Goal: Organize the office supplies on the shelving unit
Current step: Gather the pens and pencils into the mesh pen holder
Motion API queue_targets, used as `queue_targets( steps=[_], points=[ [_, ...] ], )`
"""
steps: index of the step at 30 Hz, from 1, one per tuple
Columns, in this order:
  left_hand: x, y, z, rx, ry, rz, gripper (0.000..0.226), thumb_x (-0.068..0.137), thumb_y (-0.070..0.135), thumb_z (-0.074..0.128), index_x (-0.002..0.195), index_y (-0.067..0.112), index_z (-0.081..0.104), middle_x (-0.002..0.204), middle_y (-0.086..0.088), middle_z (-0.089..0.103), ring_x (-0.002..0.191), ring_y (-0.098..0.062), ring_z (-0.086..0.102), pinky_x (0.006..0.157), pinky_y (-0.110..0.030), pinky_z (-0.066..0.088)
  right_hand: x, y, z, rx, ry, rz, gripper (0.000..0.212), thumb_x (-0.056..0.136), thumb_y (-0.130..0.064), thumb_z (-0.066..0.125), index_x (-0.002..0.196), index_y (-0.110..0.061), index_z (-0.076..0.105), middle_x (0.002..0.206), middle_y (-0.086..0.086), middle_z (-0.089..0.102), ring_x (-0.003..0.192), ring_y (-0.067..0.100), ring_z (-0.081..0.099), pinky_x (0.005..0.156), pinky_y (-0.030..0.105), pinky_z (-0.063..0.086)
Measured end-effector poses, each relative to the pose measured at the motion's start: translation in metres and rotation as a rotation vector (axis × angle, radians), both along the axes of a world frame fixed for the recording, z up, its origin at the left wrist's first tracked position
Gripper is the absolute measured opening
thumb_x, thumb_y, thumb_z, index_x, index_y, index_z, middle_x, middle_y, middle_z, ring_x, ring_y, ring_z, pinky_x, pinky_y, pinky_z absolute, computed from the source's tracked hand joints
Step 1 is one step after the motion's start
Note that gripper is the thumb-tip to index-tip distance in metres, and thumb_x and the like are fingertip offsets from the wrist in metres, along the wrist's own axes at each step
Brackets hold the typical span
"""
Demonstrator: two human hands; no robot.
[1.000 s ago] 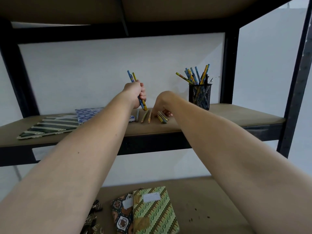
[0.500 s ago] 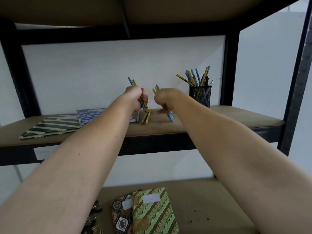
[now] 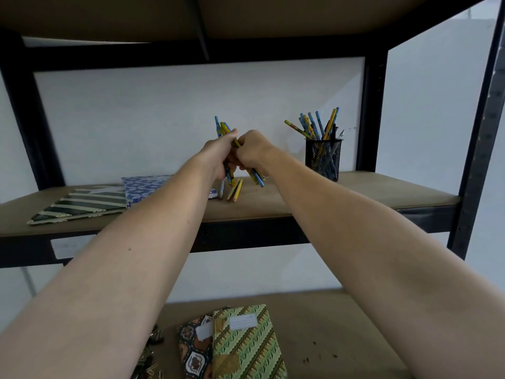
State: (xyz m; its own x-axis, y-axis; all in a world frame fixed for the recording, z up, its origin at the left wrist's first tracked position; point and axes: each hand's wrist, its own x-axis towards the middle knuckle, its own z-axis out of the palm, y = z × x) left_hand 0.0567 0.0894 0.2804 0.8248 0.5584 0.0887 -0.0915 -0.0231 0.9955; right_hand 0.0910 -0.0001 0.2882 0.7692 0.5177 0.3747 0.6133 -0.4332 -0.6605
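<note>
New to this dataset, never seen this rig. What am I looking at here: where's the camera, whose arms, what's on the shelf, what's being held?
There is no robot here. A person wears one wide-angle camera on the head, looking forward and down, so the two bare arms reaching in are their own.

They face a black-framed shelving unit. The left hand grips a bunch of blue and yellow pencils. The right hand is pressed against it, gripping more pencils whose ends stick out below.

On the middle shelf lie a few loose pencils, a striped folder, a blue patterned book and a black mesh cup full of pencils. The lower shelf holds patterned notebooks and what look like clips.
</note>
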Motion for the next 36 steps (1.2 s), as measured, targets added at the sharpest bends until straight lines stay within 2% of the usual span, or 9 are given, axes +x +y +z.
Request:
queue_targets(
  steps=[5, 8, 11, 15, 19, 24, 27, 32, 36],
  points=[
    [-0.002, -0.004, 0.001, -0.051, -0.013, -0.019, 0.024, 0.101, 0.035, 0.055, 0.089, 0.015, 0.061, 0.074, -0.003, 0.061, 0.054, -0.015, 0.058, 0.046, -0.023, 0.044, 0.0, 0.001, 0.001, -0.012, 0.03, 0.008, 0.02, 0.089, 0.0, 0.056, 0.102, 0.006, 0.07, 0.097, 0.024, 0.072, 0.092, 0.034, 0.071, 0.086, 0.044, 0.059],
    [-0.002, 0.0, 0.002, -0.121, -0.018, 0.012, 0.024, 0.105, 0.033, 0.046, 0.098, 0.013, 0.059, 0.082, -0.005, 0.063, 0.065, -0.018, 0.063, 0.046, -0.024, 0.049, -0.001, -0.005, 0.002, 0.113, 0.205, 0.107, 0.014, 0.089, -0.002, 0.057, 0.098, 0.004, 0.065, 0.09, 0.018, 0.067, 0.081, 0.027, 0.068, 0.079, 0.036, 0.061],
    [-0.004, 0.004, 0.003, -0.212, -0.037, 0.034, 0.029, 0.106, 0.026, 0.042, 0.084, 0.01, 0.052, 0.071, -0.004, 0.051, 0.058, -0.016, 0.05, 0.056, -0.029, 0.046, -0.003, -0.015, 0.008, 0.265, 0.417, 0.168, 0.002, 0.09, -0.007, 0.057, 0.09, -0.005, 0.058, 0.09, 0.011, 0.051, 0.082, 0.024, 0.057, 0.081, 0.032, 0.057],
    [-0.009, 0.003, 0.007, -0.286, -0.094, 0.04, 0.027, 0.108, 0.02, 0.035, 0.087, 0.006, 0.046, 0.08, -0.01, 0.052, 0.064, -0.02, 0.055, 0.058, -0.033, 0.051, 0.002, -0.014, 0.008, 0.3, 0.502, 0.081, 0.021, 0.099, -0.025, 0.051, 0.104, -0.005, 0.057, 0.098, 0.01, 0.051, 0.077, 0.023, 0.053, 0.065, 0.031, 0.053],
    [-0.021, 0.006, 0.009, -0.36, -0.161, 0.112, 0.02, 0.108, 0.022, 0.03, 0.105, 0.008, 0.044, 0.086, -0.01, 0.057, 0.064, -0.026, 0.064, 0.054, -0.035, 0.055, 0.003, -0.01, 0.0, -0.004, 0.349, -0.117, 0.021, 0.102, -0.018, 0.04, 0.109, -0.002, 0.052, 0.088, 0.014, 0.05, 0.067, 0.022, 0.048, 0.056, 0.03, 0.043],
    [-0.018, 0.014, 0.008, -0.278, -0.129, 0.133, 0.046, 0.103, 0.01, 0.026, 0.057, 0.013, 0.033, 0.039, -0.004, 0.037, 0.025, -0.014, 0.035, 0.047, -0.025, 0.028, -0.008, 0.002, -0.013, -0.572, 0.279, -0.096, 0.038, 0.103, -0.036, 0.048, 0.08, -0.007, 0.049, 0.077, 0.009, 0.047, 0.063, 0.02, 0.041, 0.067, 0.033, 0.038],
    [-0.016, 0.017, 0.006, -0.317, -0.119, 0.12, 0.047, 0.105, 0.017, 0.024, 0.059, 0.015, 0.029, 0.03, -0.001, 0.032, 0.021, -0.012, 0.03, 0.048, -0.024, 0.025, -0.017, 0.002, -0.014, -0.688, 0.136, -0.102, 0.045, 0.102, -0.045, 0.049, 0.078, -0.007, 0.049, 0.079, 0.007, 0.048, 0.073, 0.022, 0.045, 0.075, 0.032, 0.038],
    [-0.015, 0.021, 0.003, -0.297, -0.066, 0.125, 0.044, 0.103, 0.015, 0.024, 0.059, 0.013, 0.031, 0.033, -0.002, 0.035, 0.023, -0.014, 0.034, 0.043, -0.021, 0.028, -0.026, 0.003, -0.01, -0.869, -0.085, -0.145, 0.04, 0.103, -0.034, 0.05, 0.074, -0.007, 0.052, 0.089, 0.009, 0.053, 0.077, 0.023, 0.05, 0.078, 0.032, 0.04],
    [-0.018, 0.023, 0.003, -0.242, -0.023, 0.133, 0.037, 0.093, 0.007, 0.027, 0.057, 0.012, 0.034, 0.035, -0.003, 0.04, 0.024, -0.016, 0.038, 0.035, -0.011, 0.029, -0.03, 0.004, -0.008, -0.888, -0.129, -0.138, 0.02, 0.104, -0.022, 0.051, 0.098, -0.004, 0.057, 0.086, 0.008, 0.053, 0.09, 0.022, 0.051, 0.08, 0.03, 0.043]
  ],
)
